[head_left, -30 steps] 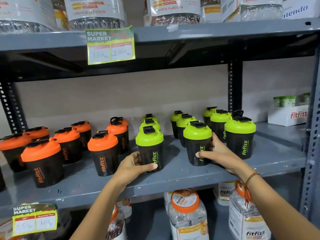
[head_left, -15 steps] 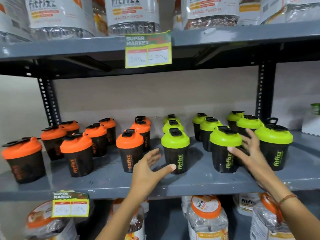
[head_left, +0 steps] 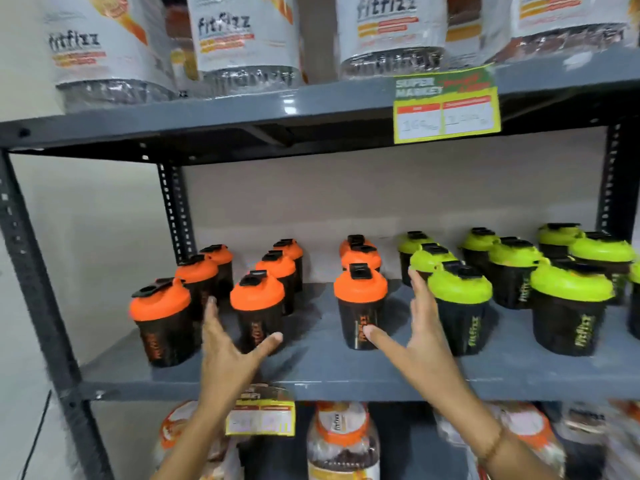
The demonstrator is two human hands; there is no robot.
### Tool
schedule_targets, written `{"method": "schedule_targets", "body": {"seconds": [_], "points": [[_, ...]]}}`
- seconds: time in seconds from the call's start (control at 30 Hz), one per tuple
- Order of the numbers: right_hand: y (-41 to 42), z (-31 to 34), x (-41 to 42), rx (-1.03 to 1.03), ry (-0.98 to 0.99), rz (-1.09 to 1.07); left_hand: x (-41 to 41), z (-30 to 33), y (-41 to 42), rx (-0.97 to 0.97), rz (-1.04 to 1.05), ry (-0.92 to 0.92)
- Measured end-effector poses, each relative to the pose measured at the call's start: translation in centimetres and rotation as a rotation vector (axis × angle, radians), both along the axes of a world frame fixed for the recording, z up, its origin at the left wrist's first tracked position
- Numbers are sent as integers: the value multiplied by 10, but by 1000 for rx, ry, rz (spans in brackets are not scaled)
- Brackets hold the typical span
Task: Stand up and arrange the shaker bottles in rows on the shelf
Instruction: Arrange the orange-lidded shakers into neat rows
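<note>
Black shaker bottles stand upright in rows on the grey middle shelf [head_left: 311, 372]: orange-lidded ones on the left, green-lidded ones [head_left: 460, 306] on the right. My left hand [head_left: 228, 351] is open, fingers spread around the front orange-lidded bottle [head_left: 258, 310] of the second row, thumb at its base. My right hand [head_left: 415, 337] is open too. Its thumb is at the front orange-lidded bottle [head_left: 360, 306] of the third row, its fingers reach beside the front green bottle. Neither hand grips a bottle.
Large fitfizz jars [head_left: 242, 43] fill the upper shelf, with a price tag [head_left: 446, 105] hanging from its edge. More jars [head_left: 343, 441] and a tag [head_left: 259, 417] sit below. Perforated steel uprights [head_left: 34, 271] frame the left side; a wall is behind.
My view and both hands have shifted left, from the green-lidded bottles to the orange-lidded ones. One second ago each hand held a green-lidded bottle; both have let go.
</note>
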State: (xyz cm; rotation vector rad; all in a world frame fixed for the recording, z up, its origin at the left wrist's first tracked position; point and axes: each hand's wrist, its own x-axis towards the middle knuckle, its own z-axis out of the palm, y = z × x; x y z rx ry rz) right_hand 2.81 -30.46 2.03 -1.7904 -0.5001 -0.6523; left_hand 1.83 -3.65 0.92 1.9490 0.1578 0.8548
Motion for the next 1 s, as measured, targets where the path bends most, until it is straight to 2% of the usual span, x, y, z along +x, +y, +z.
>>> {"method": "schedule_targets", "body": {"seconds": [0.1, 0.2, 0.33, 0.6, 1.0], "points": [[20, 0, 28, -45, 195, -59, 9, 8, 23, -62, -253, 180], [31, -2, 45, 51, 337, -22, 24, 9, 42, -93, -416, 278], [34, -5, 50, 113, 430, 20, 38, 4, 59, -115, -450, 340], [33, -8, 49, 184, 410, -15, 44, 0, 63, -136, -464, 300], [32, 0, 32, 83, 444, 26, 39, 2, 61, -87, -496, 295]]}}
